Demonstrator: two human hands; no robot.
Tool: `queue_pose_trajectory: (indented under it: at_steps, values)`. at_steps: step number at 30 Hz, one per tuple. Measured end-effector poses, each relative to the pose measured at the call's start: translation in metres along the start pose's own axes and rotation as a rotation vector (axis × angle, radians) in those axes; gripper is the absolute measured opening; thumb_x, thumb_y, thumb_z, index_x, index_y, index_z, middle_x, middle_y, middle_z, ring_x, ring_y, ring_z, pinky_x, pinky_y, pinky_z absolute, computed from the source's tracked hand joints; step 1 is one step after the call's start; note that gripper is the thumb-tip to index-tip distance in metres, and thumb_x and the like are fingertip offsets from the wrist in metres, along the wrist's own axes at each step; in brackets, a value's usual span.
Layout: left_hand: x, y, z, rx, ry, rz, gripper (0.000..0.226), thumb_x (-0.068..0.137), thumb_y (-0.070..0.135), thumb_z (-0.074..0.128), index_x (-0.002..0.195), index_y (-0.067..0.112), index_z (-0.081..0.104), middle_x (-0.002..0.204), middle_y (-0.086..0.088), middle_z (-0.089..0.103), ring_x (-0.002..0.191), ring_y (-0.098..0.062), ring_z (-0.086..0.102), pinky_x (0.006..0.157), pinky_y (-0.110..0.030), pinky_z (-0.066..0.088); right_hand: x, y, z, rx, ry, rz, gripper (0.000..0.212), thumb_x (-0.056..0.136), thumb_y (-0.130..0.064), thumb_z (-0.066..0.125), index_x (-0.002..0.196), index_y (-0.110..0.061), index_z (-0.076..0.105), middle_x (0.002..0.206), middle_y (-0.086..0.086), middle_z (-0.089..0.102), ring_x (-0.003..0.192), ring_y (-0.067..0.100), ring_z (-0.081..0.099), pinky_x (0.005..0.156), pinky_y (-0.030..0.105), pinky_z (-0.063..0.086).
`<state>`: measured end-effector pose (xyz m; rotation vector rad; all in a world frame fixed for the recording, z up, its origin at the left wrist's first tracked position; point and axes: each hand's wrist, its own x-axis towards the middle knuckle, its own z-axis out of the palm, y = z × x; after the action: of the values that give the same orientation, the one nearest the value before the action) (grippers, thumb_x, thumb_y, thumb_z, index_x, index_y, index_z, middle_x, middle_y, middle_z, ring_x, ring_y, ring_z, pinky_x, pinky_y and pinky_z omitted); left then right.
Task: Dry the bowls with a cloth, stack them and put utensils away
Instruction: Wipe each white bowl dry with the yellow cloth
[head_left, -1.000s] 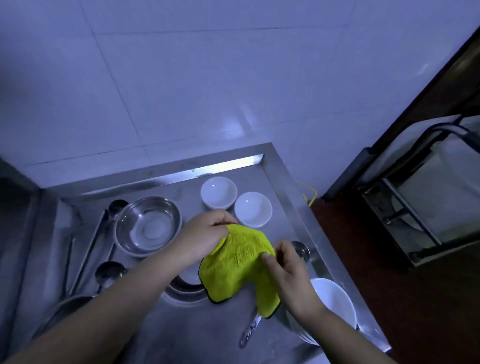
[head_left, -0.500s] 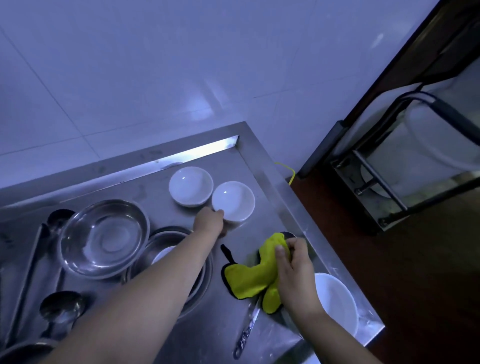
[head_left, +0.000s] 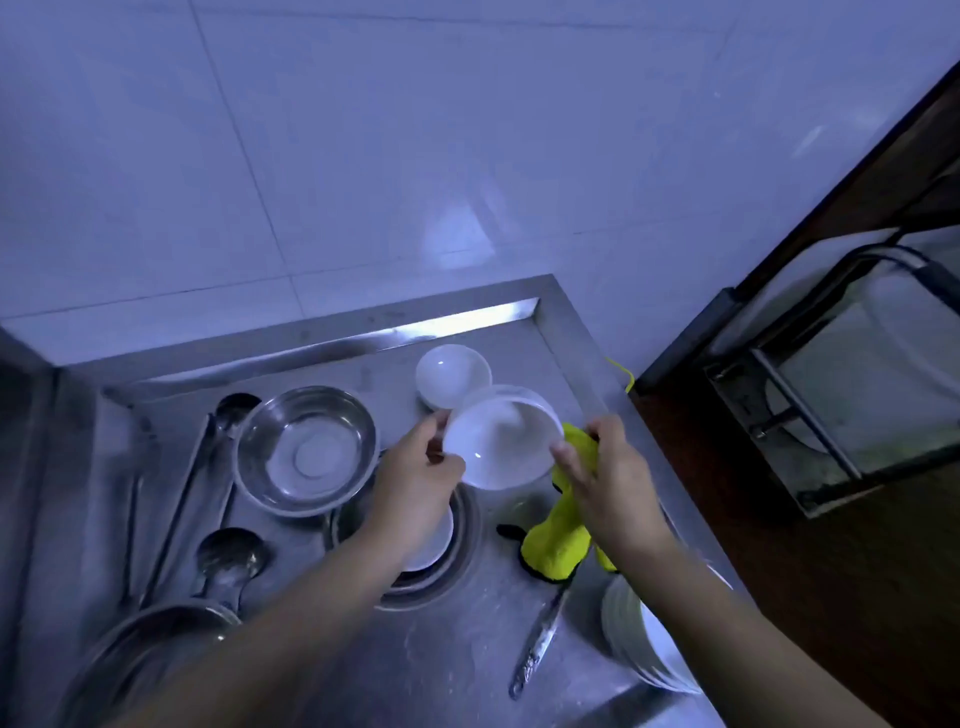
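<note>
**Steel counter under a pale tiled wall**

A steel counter (head_left: 322, 644) is sitting below a tiled wall (head_left: 363, 156), dark floor (head_left: 810, 613) lying beyond the right hand. A steel bowl (head_left: 306, 449) is resting past the left hand (head_left: 415, 480), which is gripping a white bowl (head_left: 501, 441) by its rim. The right hand (head_left: 610, 475) is clutching a yellow cloth (head_left: 558, 535) beside that bowl.

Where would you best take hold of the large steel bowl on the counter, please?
Grip the steel bowl by its flared rim, fingers coming down from above on the near right edge. It sits upright with its mouth open, and the ladles crowd its left side, so the right rim looks freest.
</note>
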<state>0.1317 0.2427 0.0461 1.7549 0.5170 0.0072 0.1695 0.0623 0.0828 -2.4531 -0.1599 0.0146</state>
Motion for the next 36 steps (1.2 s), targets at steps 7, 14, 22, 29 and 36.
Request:
queue_pose_trajectory:
  at_steps: [7,14,22,29,36]
  values:
    - [-0.075,0.038,-0.096,0.095,0.086,0.337,0.048,0.076,0.003,0.062,0.111,0.036,0.060,0.110,0.006,0.060,0.099,-0.004,0.060,0.082,-0.016,0.050,-0.020,-0.076,-0.013,-0.025,-0.096,-0.405,0.024,0.095,-0.026,0.054,0.097,-0.002,0.050,0.076,0.000,0.049,0.076,0.033,0.053,0.059,0.037,0.024]
    - [-0.138,0.069,-0.150,0.125,0.149,0.375,0.054,0.075,-0.008,0.066,0.106,0.035,0.053,0.111,0.014,0.060,0.104,0.003,0.058,0.086,-0.013,0.048,-0.033,-0.133,-0.009,0.187,-0.233,-0.484,0.015,0.096,-0.025,0.053,0.091,-0.016,0.041,0.065,-0.010,0.046,0.058,0.002,0.046,0.052,0.014,0.034]
    - [-0.182,0.093,-0.152,0.091,0.363,0.310,0.067,0.057,0.022,0.074,0.118,0.043,0.053,0.106,0.011,0.061,0.101,-0.007,0.059,0.086,-0.030,0.051,-0.053,-0.178,-0.038,0.624,-0.280,-0.385,0.019,0.091,-0.026,0.062,0.087,-0.016,0.046,0.073,-0.003,0.053,0.061,0.000,0.049,0.054,0.011,0.039]
    - [-0.193,0.121,-0.123,-0.224,0.343,0.255,0.074,0.061,0.007,0.064,0.132,0.024,0.054,0.103,-0.024,0.064,0.080,-0.022,0.062,0.072,-0.040,0.055,-0.058,-0.165,-0.043,0.184,-0.410,-1.044,0.058,0.094,-0.038,0.035,0.147,-0.016,0.030,0.145,-0.003,0.037,0.132,0.010,0.030,0.108,0.011,0.014]
    - [-0.190,0.151,-0.102,-0.269,0.279,0.278,0.079,0.057,0.006,0.066,0.133,0.024,0.053,0.106,-0.027,0.062,0.081,-0.020,0.060,0.074,-0.044,0.056,-0.055,-0.162,-0.059,0.687,-0.489,-0.964,0.048,0.088,-0.010,0.047,0.130,-0.033,0.045,0.131,-0.011,0.048,0.126,-0.002,0.040,0.104,0.010,0.028]
